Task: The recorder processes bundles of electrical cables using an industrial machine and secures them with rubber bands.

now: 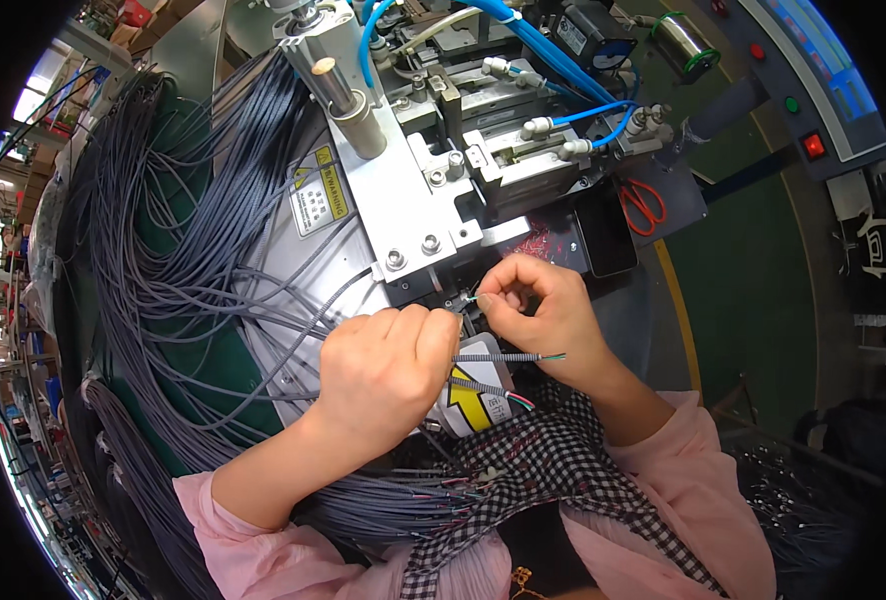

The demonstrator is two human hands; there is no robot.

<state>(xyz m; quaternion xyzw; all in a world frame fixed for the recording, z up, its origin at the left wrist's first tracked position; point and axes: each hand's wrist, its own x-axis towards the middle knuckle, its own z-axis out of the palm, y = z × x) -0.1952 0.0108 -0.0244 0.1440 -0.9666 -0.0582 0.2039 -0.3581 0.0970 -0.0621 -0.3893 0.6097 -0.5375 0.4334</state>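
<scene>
My left hand (391,362) is closed in a fist around grey cables. Two cable ends stick out to its right: an upper one (498,357) with thin green and red wires at its tip, and a lower one (485,388) with coloured wires fanned out. Thumb and forefinger of my right hand (548,310) pinch a thin greenish wire (471,298) just under the front of the metal machine (393,200). The far end of that wire is too small to make out. A bundle of stripped grey cables (383,505) lies across my lap.
A large mass of grey cables (128,230) hangs over the left of the bench. Blue air hoses (553,55) run above the machine. Right of it are red-handled scissors (643,205), a black tray (606,240), a wire spool (685,45) and a control panel with a red switch (813,146).
</scene>
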